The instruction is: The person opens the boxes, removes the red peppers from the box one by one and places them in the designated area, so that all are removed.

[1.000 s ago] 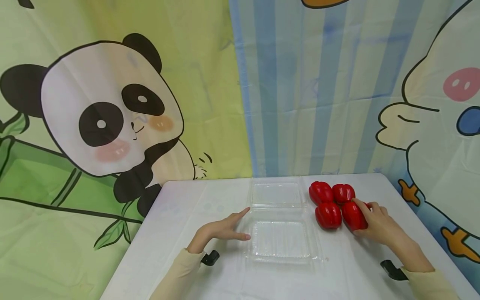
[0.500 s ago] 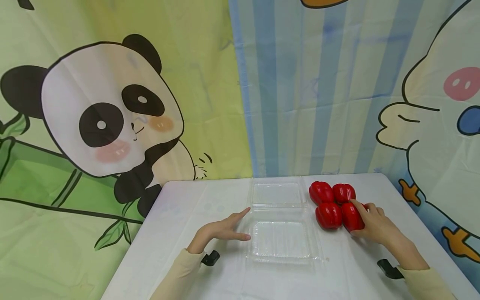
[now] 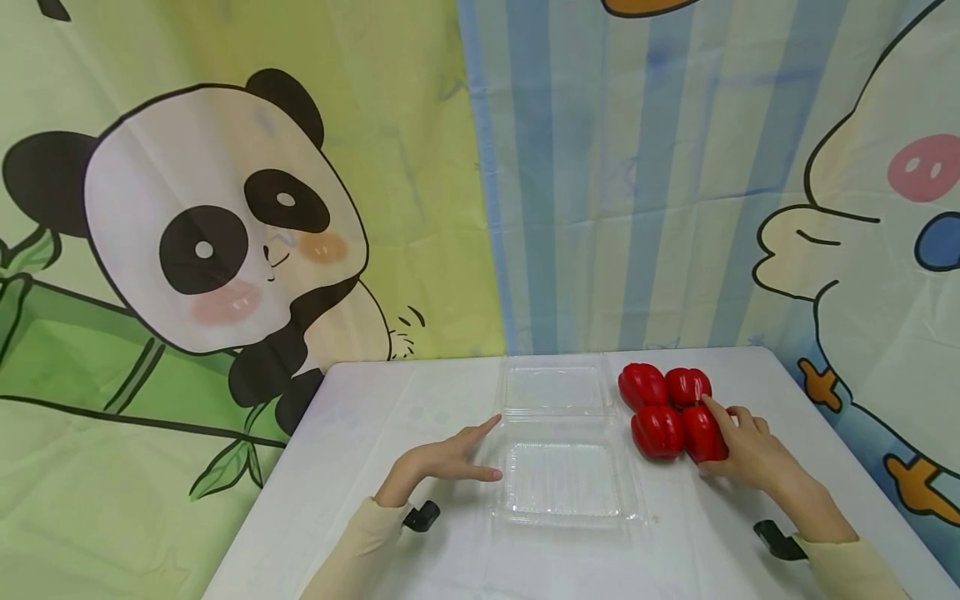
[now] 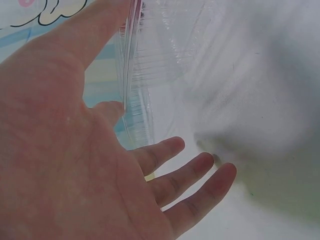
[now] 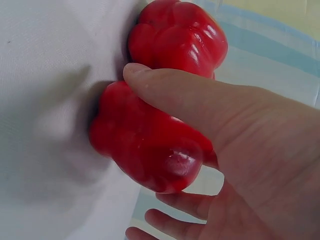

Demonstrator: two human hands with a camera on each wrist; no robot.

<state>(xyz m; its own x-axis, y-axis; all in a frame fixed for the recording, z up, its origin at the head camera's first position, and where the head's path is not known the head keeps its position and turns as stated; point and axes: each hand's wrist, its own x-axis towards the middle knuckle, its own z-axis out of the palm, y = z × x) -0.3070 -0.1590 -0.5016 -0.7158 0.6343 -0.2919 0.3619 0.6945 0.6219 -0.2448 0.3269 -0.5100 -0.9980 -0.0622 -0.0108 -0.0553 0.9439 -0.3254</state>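
A clear plastic clamshell container point(image 3: 562, 482) lies opened flat on the white table, its lid point(image 3: 553, 389) folded toward the back. My left hand point(image 3: 442, 460) is at the container's left side, with thumb and forefinger stretched out to its edge; in the left wrist view the other fingers point(image 4: 190, 172) spread loosely. Several shiny red bell peppers stand in a tight cluster right of the container. My right hand point(image 3: 753, 450) holds the front right bell pepper point(image 3: 703, 435), thumb on one side and forefinger on the other. That pepper point(image 5: 150, 142) sits beside its neighbour point(image 5: 180, 37) in the right wrist view.
The white table point(image 3: 397, 392) ends at a cloth backdrop point(image 3: 570, 208) printed with a panda and other cartoon figures. Black straps or mounts point(image 3: 422, 517) show at both wrists.
My right hand has shifted slightly left with the front right bell pepper, bringing it closer to the other peppers. The left hand and the container have stayed in place.
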